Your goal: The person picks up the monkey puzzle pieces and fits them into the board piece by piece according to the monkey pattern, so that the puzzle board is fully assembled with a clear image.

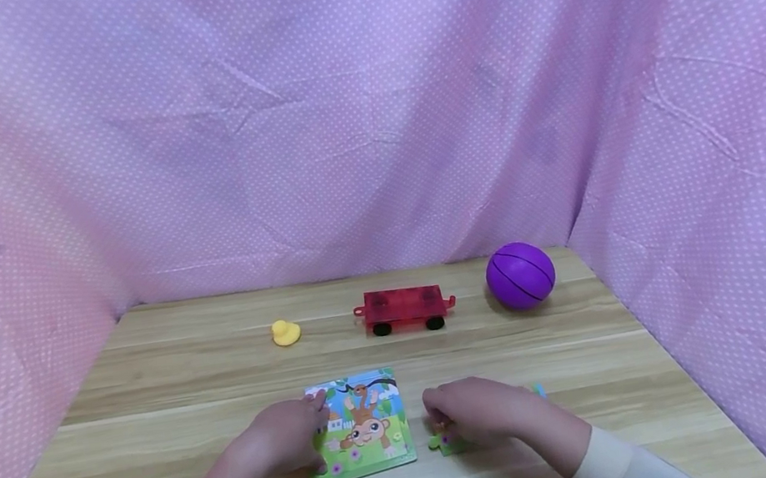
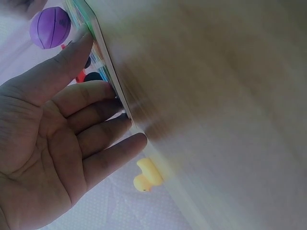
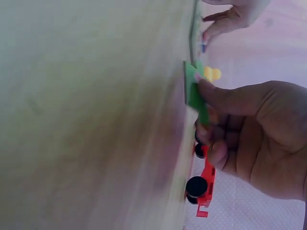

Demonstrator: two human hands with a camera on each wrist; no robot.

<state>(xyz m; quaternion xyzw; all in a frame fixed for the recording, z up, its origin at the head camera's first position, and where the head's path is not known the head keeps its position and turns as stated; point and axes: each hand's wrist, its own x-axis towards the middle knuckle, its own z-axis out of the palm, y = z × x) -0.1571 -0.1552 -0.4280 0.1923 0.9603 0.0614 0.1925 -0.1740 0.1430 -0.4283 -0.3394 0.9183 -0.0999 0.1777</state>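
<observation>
A square jigsaw puzzle (image 1: 370, 436) with a monkey hanging from a branch lies flat on the table. At its left side rests my left hand (image 1: 290, 434), thumb on the near corner and a finger on the upper left part. In the left wrist view, that hand's fingers (image 2: 115, 155) are nearly straight along the board's edge. To the right of the puzzle, my right hand (image 1: 476, 409) pinches a green puzzle piece (image 3: 192, 88) between thumb and fingers, tilted up in the right wrist view. A bit of blue (image 1: 536, 390) shows beyond the right hand, mostly hidden.
Farther back on the wooden table (image 1: 185, 374) stand a yellow rubber duck (image 1: 285, 333), a red toy wagon (image 1: 404, 305) with black wheels and a purple ball (image 1: 521, 275). Pink dotted cloth (image 1: 338, 153) hangs around the back and sides.
</observation>
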